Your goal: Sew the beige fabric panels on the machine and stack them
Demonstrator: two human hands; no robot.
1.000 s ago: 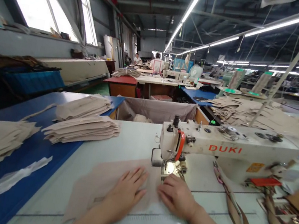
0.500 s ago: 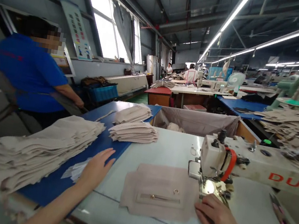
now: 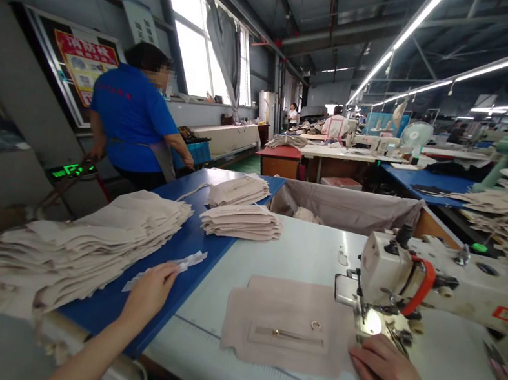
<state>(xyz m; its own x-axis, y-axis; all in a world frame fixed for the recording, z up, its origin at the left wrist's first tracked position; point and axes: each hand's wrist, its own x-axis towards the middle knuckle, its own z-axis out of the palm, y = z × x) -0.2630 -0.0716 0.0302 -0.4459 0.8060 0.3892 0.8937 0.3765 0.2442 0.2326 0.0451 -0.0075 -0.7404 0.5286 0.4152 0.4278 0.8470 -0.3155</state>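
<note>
Off the cloth panel (image 3: 257, 308) since a second ago, the left hand (image 3: 148, 292) is now at the white strip (image 3: 192, 262) on the blue table (image 3: 181, 282), fingers drawn together; whether they grip, I cannot tell. The right hand (image 3: 386, 374) rests bunched fingers on the panel's right edge, grip unclear; the panel lies flat beside the sewing machine (image 3: 383, 265). Beyond, a lined bin (image 3: 359, 205) contains pale fabric (image 3: 307, 215). Farther, a blue crate (image 3: 200, 154) holds dark items (image 3: 189, 135).
</note>
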